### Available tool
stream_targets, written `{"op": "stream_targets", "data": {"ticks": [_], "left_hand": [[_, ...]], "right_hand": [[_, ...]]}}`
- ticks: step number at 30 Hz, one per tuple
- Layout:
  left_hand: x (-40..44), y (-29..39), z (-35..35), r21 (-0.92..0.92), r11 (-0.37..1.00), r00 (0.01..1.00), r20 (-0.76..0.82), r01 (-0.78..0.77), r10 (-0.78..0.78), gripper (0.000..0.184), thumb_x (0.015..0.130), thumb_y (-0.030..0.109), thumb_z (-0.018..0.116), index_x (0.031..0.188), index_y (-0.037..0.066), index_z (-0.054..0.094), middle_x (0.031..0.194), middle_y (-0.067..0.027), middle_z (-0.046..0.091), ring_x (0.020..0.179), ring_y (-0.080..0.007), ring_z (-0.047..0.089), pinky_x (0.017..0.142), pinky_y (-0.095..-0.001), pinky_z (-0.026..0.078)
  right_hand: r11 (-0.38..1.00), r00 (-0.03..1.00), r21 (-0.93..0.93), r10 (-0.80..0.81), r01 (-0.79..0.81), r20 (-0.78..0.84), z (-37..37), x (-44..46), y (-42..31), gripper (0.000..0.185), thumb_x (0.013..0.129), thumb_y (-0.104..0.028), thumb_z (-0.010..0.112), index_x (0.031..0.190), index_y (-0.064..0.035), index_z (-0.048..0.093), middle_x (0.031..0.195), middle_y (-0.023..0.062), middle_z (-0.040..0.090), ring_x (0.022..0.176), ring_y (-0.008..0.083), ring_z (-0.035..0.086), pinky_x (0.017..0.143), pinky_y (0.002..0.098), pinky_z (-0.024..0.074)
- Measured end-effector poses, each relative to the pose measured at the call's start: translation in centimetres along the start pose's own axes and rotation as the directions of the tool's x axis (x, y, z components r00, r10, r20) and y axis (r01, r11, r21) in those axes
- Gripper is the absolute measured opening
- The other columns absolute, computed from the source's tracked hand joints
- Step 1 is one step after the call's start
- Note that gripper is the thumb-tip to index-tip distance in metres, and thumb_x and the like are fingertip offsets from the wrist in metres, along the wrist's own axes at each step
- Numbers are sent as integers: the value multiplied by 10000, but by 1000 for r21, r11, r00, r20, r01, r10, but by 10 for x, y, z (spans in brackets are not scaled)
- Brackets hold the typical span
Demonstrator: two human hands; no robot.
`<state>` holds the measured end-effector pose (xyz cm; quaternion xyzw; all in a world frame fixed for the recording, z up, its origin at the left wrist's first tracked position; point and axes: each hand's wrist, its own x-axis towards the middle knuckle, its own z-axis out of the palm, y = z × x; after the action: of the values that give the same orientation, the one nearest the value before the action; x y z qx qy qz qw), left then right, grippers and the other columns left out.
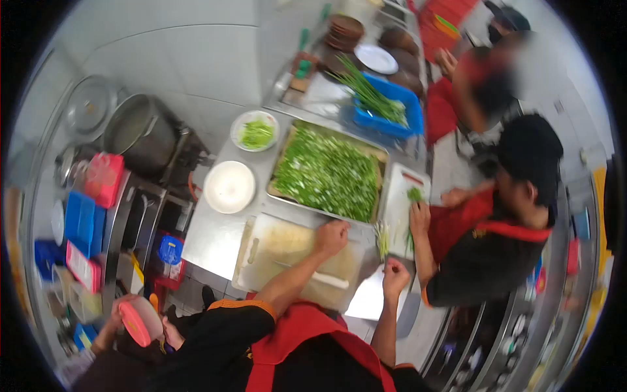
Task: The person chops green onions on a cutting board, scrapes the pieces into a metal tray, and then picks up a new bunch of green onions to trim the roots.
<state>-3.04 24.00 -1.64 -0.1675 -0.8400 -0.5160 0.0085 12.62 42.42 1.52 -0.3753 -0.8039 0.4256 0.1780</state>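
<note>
My left hand [332,238] is closed over the upper right of a white cutting board [264,228], just below the near rim of a metal tray. Chopped green onions [326,173] fill that tray [279,193]. My right hand [395,277] is closed too, right of the board and just below a bundle of pale green onion stalks [382,240]. Whatever either hand holds, if anything, is hidden. A knife with a white handle [330,280] lies on the cutting board, below my left hand. Pale yellowish bits [287,235] are on the board.
Left of the tray stand a bowl of chopped greens [257,132] and a white bowl [230,187]. A blue bin [398,108] holds long green stalks. At right, a co-worker [490,228] handles greens on another white board [397,189]. Another person's hands hold a pink-lidded container [135,323] at lower left.
</note>
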Motion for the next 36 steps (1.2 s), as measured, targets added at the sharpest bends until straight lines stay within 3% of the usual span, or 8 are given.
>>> {"op": "stream_targets", "data": {"ticks": [3, 10, 20, 22, 28, 32, 34, 36], "left_hand": [[2, 3, -1, 111, 993, 994, 93, 43, -54, 164, 790, 164, 563, 893, 139, 688, 823, -101, 664, 753, -319, 632, 680, -436, 508], [4, 12, -2, 231, 967, 977, 205, -104, 56, 201, 799, 248, 633, 950, 130, 696, 893, -69, 662, 828, -279, 631, 733, -412, 490], [10, 36, 33, 402, 915, 918, 370, -18, -144, 289, 813, 291, 651, 1051, 132, 692, 1021, -102, 667, 914, -312, 624, 860, -466, 446], [7, 32, 41, 360, 932, 954, 256, 53, -154, 220, 783, 262, 685, 960, 133, 704, 835, -64, 670, 878, -264, 631, 818, -443, 442], [1, 32, 46, 393, 918, 989, 145, -53, -5, 130, 783, 220, 662, 894, 167, 705, 892, -59, 675, 867, -284, 609, 814, -430, 417], [-3, 55, 44, 178, 981, 992, 117, -73, 53, 101, 812, 171, 630, 889, 125, 677, 898, -102, 663, 839, -293, 604, 791, -429, 440], [-12, 70, 46, -240, 970, 971, 220, -43, 97, 116, 857, 142, 596, 937, 85, 656, 855, -95, 656, 792, -229, 616, 720, -384, 484], [-23, 111, 36, -418, 844, 888, 439, 336, -136, 127, 895, 110, 555, 982, 54, 628, 855, -73, 640, 768, -171, 615, 671, -323, 512]], "right_hand": [[973, 994, 210, 101, -94, -27, -29, -22, 21, 106, 824, -1, 647, 914, 51, 672, 785, 70, 657, 671, 125, 624, 640, 268, 547], [559, 864, 701, 474, -443, 169, -58, -55, 12, 198, 798, 46, 651, 994, 74, 641, 830, 122, 658, 694, 194, 647, 658, 298, 579], [364, 841, 785, 418, -501, 342, -31, -62, -16, 203, 845, 40, 607, 1044, 78, 608, 879, 133, 657, 762, 202, 654, 709, 315, 570], [366, 849, 784, 382, -501, 364, -31, -64, -17, 209, 843, 42, 608, 1048, 82, 604, 880, 137, 653, 765, 213, 647, 724, 328, 562], [387, 836, 755, 390, -529, 385, -33, -61, -19, 225, 840, 31, 617, 1056, 88, 589, 887, 143, 647, 755, 227, 640, 719, 333, 556], [369, 838, 762, 357, -533, 413, -33, -51, -12, 200, 847, 35, 601, 1045, 63, 591, 874, 122, 636, 761, 208, 630, 717, 316, 559], [444, 897, 783, 290, -435, 334, -33, -42, -20, 173, 853, 36, 599, 1024, 64, 599, 862, 112, 626, 758, 192, 624, 715, 309, 557], [613, 949, 726, 244, -312, 201, -37, -38, -40, 147, 847, 30, 621, 990, 61, 619, 866, 93, 619, 773, 162, 616, 707, 291, 552]]}}
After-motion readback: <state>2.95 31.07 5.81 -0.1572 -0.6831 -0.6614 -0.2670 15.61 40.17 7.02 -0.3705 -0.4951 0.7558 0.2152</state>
